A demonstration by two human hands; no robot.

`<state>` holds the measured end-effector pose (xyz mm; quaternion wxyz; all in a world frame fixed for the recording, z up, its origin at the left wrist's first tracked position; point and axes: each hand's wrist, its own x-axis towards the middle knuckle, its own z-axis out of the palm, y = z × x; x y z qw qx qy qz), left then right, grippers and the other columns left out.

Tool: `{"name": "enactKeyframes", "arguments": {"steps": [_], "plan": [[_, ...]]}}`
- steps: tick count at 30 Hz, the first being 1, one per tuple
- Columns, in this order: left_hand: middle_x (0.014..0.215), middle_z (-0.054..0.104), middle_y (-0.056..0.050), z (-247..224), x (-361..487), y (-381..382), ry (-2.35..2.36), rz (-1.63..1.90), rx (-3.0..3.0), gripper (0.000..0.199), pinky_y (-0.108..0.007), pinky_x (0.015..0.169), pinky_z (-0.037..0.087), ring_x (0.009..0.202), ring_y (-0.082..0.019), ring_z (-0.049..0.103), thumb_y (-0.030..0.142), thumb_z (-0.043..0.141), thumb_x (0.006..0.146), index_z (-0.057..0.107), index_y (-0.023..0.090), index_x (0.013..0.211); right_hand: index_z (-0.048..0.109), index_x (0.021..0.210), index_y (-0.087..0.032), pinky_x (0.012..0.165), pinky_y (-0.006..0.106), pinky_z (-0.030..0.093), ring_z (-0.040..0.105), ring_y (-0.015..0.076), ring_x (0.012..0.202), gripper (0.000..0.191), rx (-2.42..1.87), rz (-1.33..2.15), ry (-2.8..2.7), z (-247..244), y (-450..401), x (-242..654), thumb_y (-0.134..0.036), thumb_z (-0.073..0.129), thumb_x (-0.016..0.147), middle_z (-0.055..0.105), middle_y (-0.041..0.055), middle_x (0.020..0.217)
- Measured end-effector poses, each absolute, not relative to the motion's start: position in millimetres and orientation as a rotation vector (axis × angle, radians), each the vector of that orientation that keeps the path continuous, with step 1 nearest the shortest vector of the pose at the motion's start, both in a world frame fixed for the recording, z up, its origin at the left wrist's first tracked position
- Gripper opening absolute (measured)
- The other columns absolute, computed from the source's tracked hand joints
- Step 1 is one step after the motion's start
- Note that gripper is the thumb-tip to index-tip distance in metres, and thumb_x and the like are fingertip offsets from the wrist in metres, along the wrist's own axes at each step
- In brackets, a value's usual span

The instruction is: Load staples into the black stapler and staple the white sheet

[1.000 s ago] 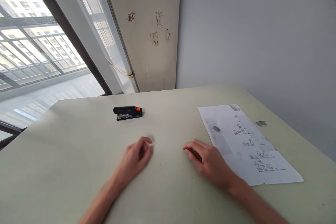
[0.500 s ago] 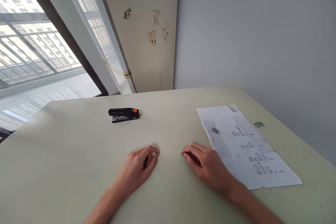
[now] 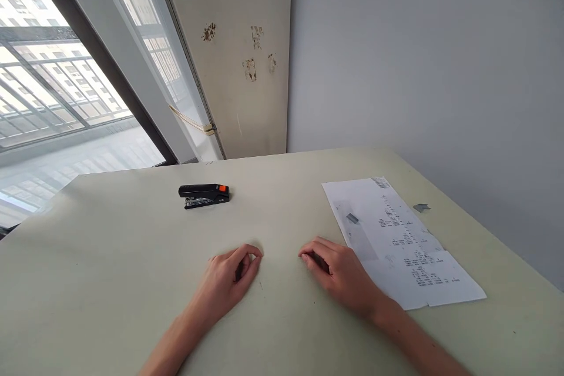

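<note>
Left hand (image 3: pixel 225 280) has shifted toward the right hand (image 3: pixel 341 273), beside the paper (image 3: pixel 374 229); both pinch fingertips together, stapler (image 3: pixel 204 195) far left.

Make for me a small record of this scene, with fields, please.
left hand: curled, nothing visible in it
right hand: curled, nothing visible in it, nearest to the paper
stapler: black with orange patch, beyond the left hand
paper: printed, lying on the table, at the right
on paper: small grey strip
right of paper: grey scrap
</note>
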<state>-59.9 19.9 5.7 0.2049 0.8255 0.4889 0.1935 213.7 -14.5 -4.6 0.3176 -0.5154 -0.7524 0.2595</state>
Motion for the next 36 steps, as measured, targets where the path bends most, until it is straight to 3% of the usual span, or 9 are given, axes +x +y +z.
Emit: {"name": "enactKeyframes", "arguments": {"steps": [17,29,36], "plan": [[0.067,0.055,0.005,6,-59,20,1.376,0.543,2.293,0.027,-0.022,0.057,0.040,0.054,-0.011,0.048,0.042,0.046,0.105,0.067,0.024,0.101,0.067,0.097,-0.024,0.062,0.028,0.042,0.063,0.0146,0.070,0.016,-1.344,0.632,-1.993,-7,-13,215,-0.018,0.054,0.104,0.072,-0.0011,0.090],[0.064,0.053,0.006,9,-57,21,1.358,0.557,2.327,0.025,-0.021,0.055,0.039,0.052,-0.010,0.046,0.038,0.047,0.103,0.066,0.024,0.098,0.067,0.100,-0.023,0.061,0.029,0.046,0.059,0.0144,0.065,0.022,-1.345,0.668,-1.892,-1,-15,217,-0.026,0.046,0.108,0.070,0.0025,0.092],[0.067,0.057,0.006,4,-60,20,1.351,0.530,2.345,0.023,-0.022,0.057,0.039,0.053,-0.011,0.047,0.037,0.046,0.104,0.066,0.025,0.102,0.067,0.099,-0.021,0.061,0.030,0.047,0.055,0.0148,0.059,0.027,-1.597,0.341,-1.598,-6,-8,233,-0.037,0.046,0.107,0.069,0.0039,0.086]]}}
